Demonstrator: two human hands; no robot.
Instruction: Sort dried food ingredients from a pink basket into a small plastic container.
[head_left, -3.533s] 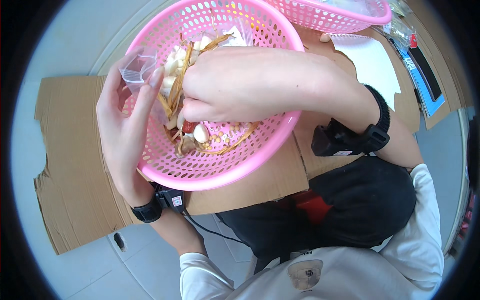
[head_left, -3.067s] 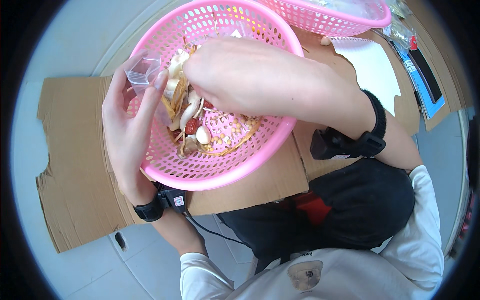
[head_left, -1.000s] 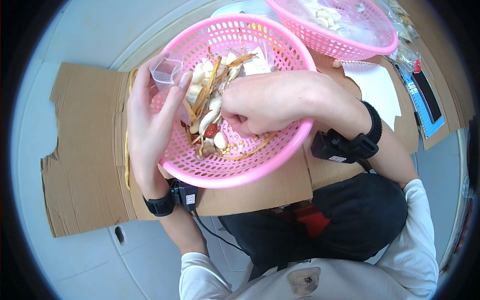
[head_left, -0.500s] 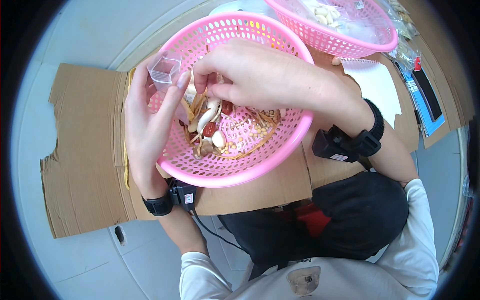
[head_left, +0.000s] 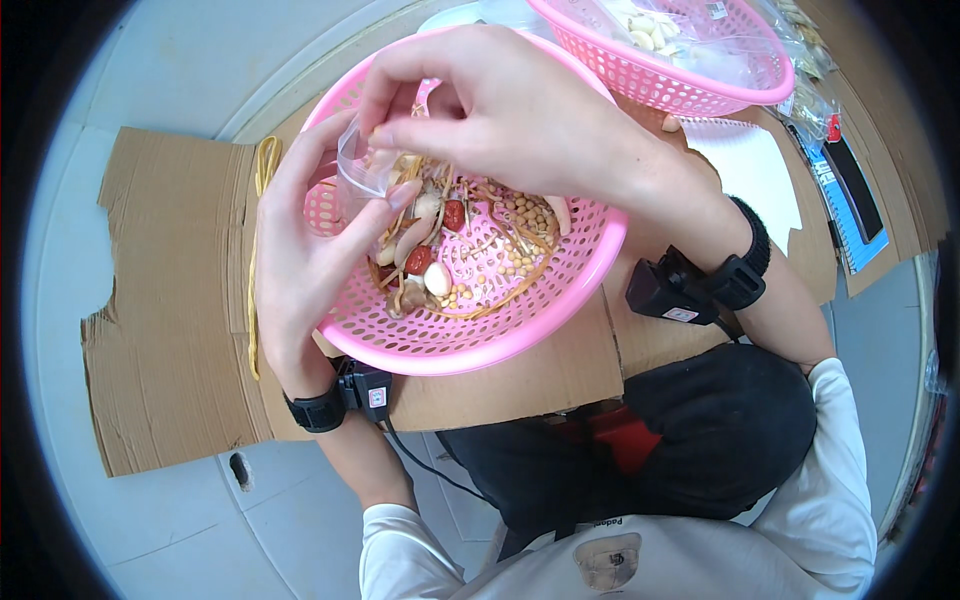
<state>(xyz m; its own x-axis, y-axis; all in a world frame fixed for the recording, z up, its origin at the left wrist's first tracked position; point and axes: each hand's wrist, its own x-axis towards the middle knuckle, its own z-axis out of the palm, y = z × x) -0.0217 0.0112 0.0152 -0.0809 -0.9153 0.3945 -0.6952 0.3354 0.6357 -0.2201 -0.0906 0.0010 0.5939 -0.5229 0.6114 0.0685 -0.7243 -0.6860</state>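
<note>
My left hand [head_left: 305,235] is closed on a small clear zip bag [head_left: 362,172], held over the left side of a pink plastic basket [head_left: 480,355]. At the bag's mouth my right hand [head_left: 500,105] pinches its thumb and fingers together. What they hold, if anything, is too small to make out. Beneath my hands, the basket contains red dates [head_left: 419,260], a white oval piece [head_left: 437,279], yellow beans [head_left: 522,264], a brown mushroom-like piece [head_left: 407,298] and thin dried strands [head_left: 515,297]. My right hand hides the basket's far part.
A second pink basket [head_left: 690,95] with bagged white pieces stands at the far right. Beside it lie clear packets [head_left: 812,110], a white spiral pad [head_left: 750,165] and a blue notebook [head_left: 855,225]. Cardboard [head_left: 175,300] covers the surface; a yellow cord [head_left: 254,280] lies on it.
My right hand has risen from the basket's contents to the bag's mouth. The bag has tilted and shifted slightly right and down with my left hand, uncovering more of the cord.
</note>
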